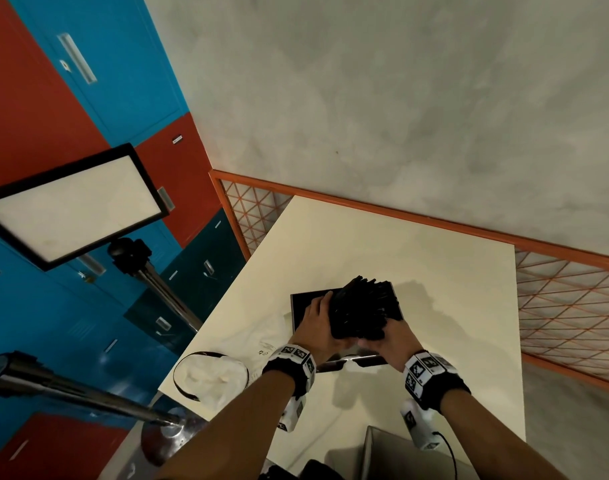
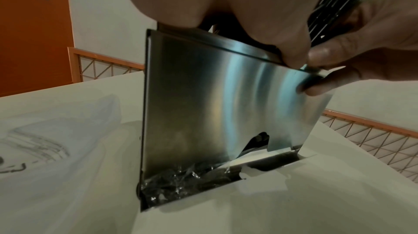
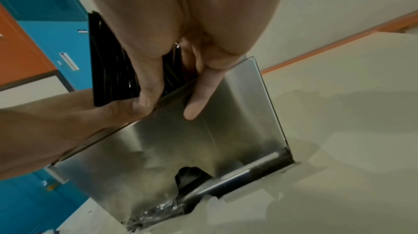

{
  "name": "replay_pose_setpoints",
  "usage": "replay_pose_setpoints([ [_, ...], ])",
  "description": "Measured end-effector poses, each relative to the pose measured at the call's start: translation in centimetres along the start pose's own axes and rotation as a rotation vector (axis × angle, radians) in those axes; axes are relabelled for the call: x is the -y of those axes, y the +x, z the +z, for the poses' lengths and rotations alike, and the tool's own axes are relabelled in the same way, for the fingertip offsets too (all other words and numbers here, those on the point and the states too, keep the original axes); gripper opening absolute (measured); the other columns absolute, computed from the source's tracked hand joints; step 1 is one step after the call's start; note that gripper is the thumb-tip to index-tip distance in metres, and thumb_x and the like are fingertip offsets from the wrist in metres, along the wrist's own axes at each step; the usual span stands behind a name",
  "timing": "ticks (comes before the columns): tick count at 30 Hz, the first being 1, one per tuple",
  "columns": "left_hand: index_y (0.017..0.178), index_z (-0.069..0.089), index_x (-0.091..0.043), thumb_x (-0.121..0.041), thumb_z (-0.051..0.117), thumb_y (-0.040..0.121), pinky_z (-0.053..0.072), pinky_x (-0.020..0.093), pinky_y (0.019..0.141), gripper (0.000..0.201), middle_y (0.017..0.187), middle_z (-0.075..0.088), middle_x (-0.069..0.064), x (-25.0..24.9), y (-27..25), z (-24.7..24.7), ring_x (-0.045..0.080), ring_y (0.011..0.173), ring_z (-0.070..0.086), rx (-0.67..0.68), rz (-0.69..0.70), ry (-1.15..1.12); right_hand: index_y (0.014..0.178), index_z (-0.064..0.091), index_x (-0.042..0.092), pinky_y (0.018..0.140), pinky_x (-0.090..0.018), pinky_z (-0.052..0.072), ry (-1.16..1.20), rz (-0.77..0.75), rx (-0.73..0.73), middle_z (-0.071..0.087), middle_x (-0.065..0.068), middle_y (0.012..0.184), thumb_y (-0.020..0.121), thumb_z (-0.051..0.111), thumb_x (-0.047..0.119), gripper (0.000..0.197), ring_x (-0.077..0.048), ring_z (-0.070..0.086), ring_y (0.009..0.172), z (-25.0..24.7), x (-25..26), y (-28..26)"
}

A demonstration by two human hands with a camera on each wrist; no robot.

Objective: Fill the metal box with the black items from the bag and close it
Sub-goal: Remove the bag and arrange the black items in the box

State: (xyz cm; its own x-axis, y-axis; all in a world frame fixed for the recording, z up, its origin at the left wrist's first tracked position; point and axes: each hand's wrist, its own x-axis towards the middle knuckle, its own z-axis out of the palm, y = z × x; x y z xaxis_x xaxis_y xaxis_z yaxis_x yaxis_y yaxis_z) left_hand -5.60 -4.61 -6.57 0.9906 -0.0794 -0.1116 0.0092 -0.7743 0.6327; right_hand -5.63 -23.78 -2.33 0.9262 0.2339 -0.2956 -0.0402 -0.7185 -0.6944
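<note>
Metal box stands on the cream table, near the middle of it, with its open top upward and its brushed steel wall toward the wrist cameras; a cut-out notch is at the bottom edge of this wall, and crumpled clear film lies at the foot of the box. Above the box, a thick bundle of black items is held between both hands, its lower end just at the box rim. The left hand grips the left side of the bundle with fingers curled around it; the right hand grips the right side, its thumb pressed on the bundle, while one straight finger lies flat against the outside of the box wall. How deep the bundle sits inside the box, I cannot tell. On the table, to the left of the box, a white bag with a dark rim lies open; an orange mesh fence runs behind the table.
</note>
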Motion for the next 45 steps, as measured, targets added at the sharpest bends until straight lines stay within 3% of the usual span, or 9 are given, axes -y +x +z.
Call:
replay_pose_setpoints([
  [4, 0.155, 0.021, -0.012, -0.067, 0.076, 0.063, 0.039, 0.039, 0.113, 0.121, 0.149, 0.035, 0.007, -0.1, 0.0, 0.0, 0.027, 0.136, 0.040, -0.029, 0.006, -0.021, 0.106, 0.071, 0.006, 0.069, -0.004, 0.038, 0.076, -0.027, -0.059, 0.070, -0.004, 0.097, 0.086, 0.072, 0.020, 0.025, -0.015, 0.060, 0.089, -0.4, 0.5, 0.2],
  [14, 0.156, 0.020, -0.014, -0.056, 0.083, 0.065, 0.035, 0.031, 0.115, 0.119, 0.151, 0.033, 0.003, 0.1, -0.1, -0.1, 0.022, 0.138, 0.038, -0.073, 0.020, -0.091, 0.069, 0.063, 0.020, 0.052, -0.006, 0.042, 0.248, 0.019, -0.088, 0.062, 0.009, 0.064, 0.085, 0.070, 0.014, 0.018, -0.005, 0.062, 0.057, -2.8, 1.8, 0.4],
  [18, 0.156, 0.020, -0.018, -0.055, 0.081, 0.067, 0.034, 0.035, 0.117, 0.114, 0.151, 0.034, 0.001, 0.0, 0.0, -0.3, 0.020, 0.138, 0.036, -0.071, 0.063, -0.083, 0.096, 0.067, -0.004, 0.071, -0.042, 0.062, 0.641, 0.105, -0.007, 0.071, -0.024, 0.094, 0.088, 0.066, 0.000, 0.010, -0.033, 0.073, 0.079, -4.6, 2.2, 0.8],
  [27, 0.153, 0.027, -0.019, -0.052, 0.072, 0.067, 0.038, 0.042, 0.113, 0.103, 0.144, 0.044, 0.001, -0.1, 0.7, 0.4, 0.021, 0.134, 0.041, -0.096, 0.057, -0.061, 0.110, 0.064, -0.005, 0.076, -0.043, 0.060, 0.999, 0.164, -0.027, 0.070, -0.027, 0.100, 0.094, 0.062, 0.015, 0.026, -0.038, 0.070, 0.091, -2.0, 2.2, 1.3],
  [32, 0.152, 0.031, -0.014, -0.044, 0.080, 0.075, 0.039, 0.037, 0.112, 0.095, 0.144, 0.046, 0.005, 0.2, 0.8, 0.4, 0.023, 0.132, 0.044, -0.122, 0.052, -0.095, 0.108, 0.067, 0.031, 0.087, -0.024, 0.050, 0.587, -0.051, 0.047, 0.072, 0.009, 0.105, 0.091, 0.066, 0.031, 0.017, -0.004, 0.066, 0.100, -0.4, 1.0, 0.3],
  [34, 0.153, 0.029, -0.016, -0.046, 0.079, 0.074, 0.039, 0.037, 0.112, 0.098, 0.145, 0.044, 0.005, 0.2, 0.8, 0.4, 0.023, 0.133, 0.043, -0.099, 0.049, -0.104, 0.115, 0.063, 0.034, 0.089, -0.020, 0.048, 0.441, -0.098, 0.114, 0.071, 0.013, 0.107, 0.081, 0.077, 0.033, 0.036, 0.000, 0.065, 0.101, 0.3, 0.5, -0.3],
  [37, 0.152, 0.030, -0.019, -0.044, 0.082, 0.073, 0.039, 0.036, 0.112, 0.098, 0.145, 0.044, 0.002, 0.1, 0.9, 0.4, 0.021, 0.133, 0.043, -0.103, -0.002, -0.135, 0.125, 0.058, 0.021, 0.093, -0.019, 0.048, 0.313, -0.185, 0.096, 0.067, 0.006, 0.117, 0.072, 0.084, 0.029, 0.059, -0.006, 0.064, 0.107, 1.2, 0.2, -0.3],
  [40, 0.151, 0.031, -0.019, -0.044, 0.082, 0.073, 0.039, 0.034, 0.112, 0.097, 0.145, 0.045, 0.002, 0.1, 0.7, 0.4, 0.020, 0.133, 0.043, -0.104, 0.009, -0.135, 0.120, 0.064, 0.008, 0.092, -0.015, 0.039, 0.009, -0.246, -0.016, 0.066, -0.005, 0.118, 0.077, 0.076, 0.016, 0.045, -0.019, 0.061, 0.110, 1.8, -0.1, 0.7],
  [45, 0.152, 0.030, -0.019, -0.037, 0.081, 0.071, 0.042, 0.038, 0.110, 0.097, 0.144, 0.045, 0.003, 0.1, 0.6, 0.3, 0.021, 0.131, 0.043, -0.085, 0.041, -0.109, 0.113, 0.068, 0.004, 0.094, -0.031, 0.047, -0.105, -0.150, -0.010, 0.069, -0.013, 0.112, 0.088, 0.064, 0.014, 0.027, -0.029, 0.062, 0.107, 2.1, 0.6, 2.2],
])
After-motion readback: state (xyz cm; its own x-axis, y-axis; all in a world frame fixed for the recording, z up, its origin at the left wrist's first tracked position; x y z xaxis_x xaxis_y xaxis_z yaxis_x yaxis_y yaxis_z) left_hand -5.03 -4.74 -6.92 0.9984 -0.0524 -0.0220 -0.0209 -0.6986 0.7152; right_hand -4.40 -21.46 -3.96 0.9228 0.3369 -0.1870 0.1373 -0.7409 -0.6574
